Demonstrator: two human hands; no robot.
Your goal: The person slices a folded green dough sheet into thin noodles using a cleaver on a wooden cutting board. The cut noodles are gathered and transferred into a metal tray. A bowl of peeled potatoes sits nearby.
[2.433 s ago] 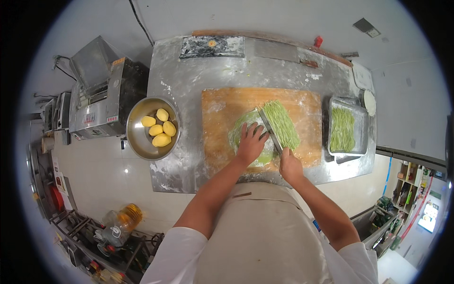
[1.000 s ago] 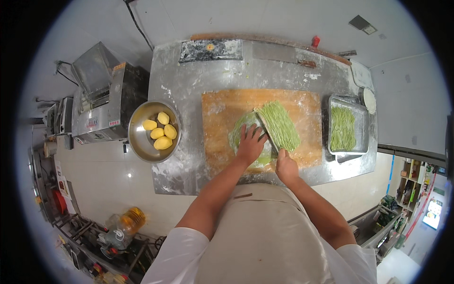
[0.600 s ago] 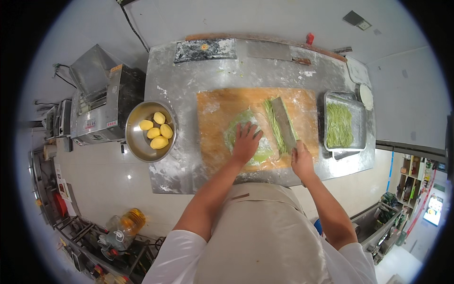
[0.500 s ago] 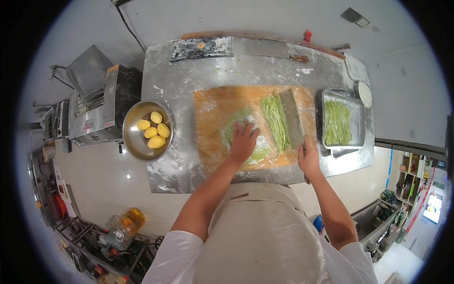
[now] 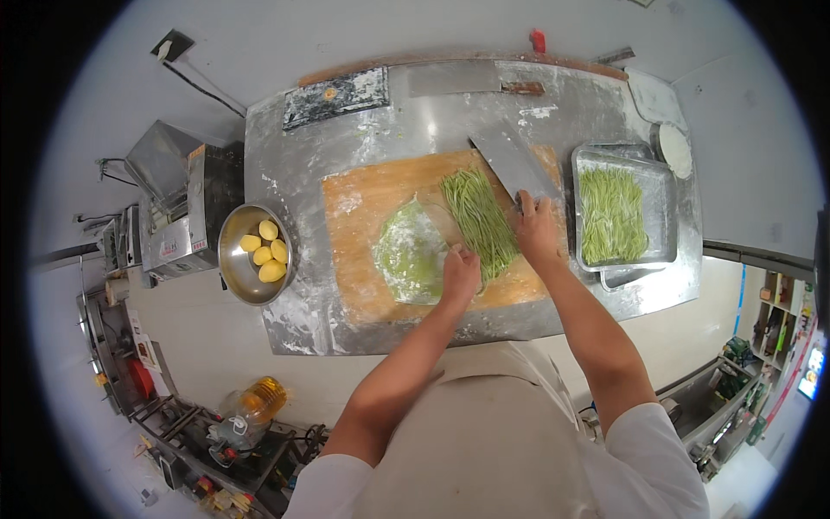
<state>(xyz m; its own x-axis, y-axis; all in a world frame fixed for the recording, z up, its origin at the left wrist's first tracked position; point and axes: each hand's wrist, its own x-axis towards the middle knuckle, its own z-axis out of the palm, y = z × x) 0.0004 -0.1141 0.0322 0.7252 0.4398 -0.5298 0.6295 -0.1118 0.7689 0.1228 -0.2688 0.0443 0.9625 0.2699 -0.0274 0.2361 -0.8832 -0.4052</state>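
Observation:
On the wooden board, a folded sheet of green dough dusted with flour lies to the left of a bundle of cut green noodles. My left hand is closed in a pinch between them, at the dough's right edge. A thin noodle strand curves up to its fingertips. In my right hand is a broad cleaver, its blade tilted away to the upper left past the noodles' right side. My fingers hide most of the handle.
A steel bowl of yellow, peeled potatoes stands at the left. On the right, a metal tray holds more green noodles, with a bowl of flour behind it. Another cleaver lies at the back beside a floury dark board.
My left hand has come off the dough and closed in a pinch at its right edge. My right hand has turned the cleaver, its far end swinging left. The whole view has shifted slightly.

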